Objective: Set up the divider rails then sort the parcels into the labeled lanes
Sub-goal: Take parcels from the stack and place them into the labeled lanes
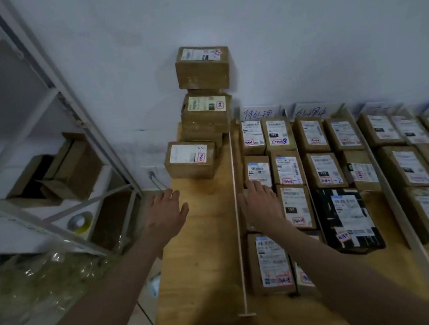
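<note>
A thin white divider rail (237,213) stands upright along the wooden table (206,258). Left of it, cardboard parcels are stacked against the wall (203,67), with one labelled box (191,159) in front. Right of the rail, labelled parcels (288,169) lie in rows beneath handwritten lane signs (258,113), among them a black-wrapped parcel (347,219). My left hand (167,214) hovers with relaxed fingers over the bare strip of table. My right hand (260,205) lies flat, fingers spread, on a parcel just right of the rail.
A white metal shelf frame (66,105) with open cartons (58,173) stands to the left. Crumpled clear plastic (34,287) lies on the floor below it. A second rail (400,209) separates further parcel lanes on the right. The wall closes the table's far side.
</note>
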`<action>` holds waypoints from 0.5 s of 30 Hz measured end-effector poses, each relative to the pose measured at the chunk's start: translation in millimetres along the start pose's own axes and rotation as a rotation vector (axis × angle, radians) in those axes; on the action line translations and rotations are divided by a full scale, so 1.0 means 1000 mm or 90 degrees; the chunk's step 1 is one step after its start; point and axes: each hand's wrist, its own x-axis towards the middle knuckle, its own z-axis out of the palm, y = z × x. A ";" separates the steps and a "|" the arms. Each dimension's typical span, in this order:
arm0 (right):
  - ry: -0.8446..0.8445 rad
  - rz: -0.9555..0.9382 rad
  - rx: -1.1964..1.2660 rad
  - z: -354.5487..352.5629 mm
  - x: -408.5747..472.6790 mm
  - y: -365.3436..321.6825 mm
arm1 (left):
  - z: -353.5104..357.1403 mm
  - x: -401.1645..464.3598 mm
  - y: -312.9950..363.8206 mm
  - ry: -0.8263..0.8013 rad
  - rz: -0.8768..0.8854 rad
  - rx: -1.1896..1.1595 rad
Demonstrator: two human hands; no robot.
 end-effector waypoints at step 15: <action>-0.055 0.017 0.047 0.034 0.159 -0.076 | 0.009 0.165 -0.052 -0.004 0.056 -0.060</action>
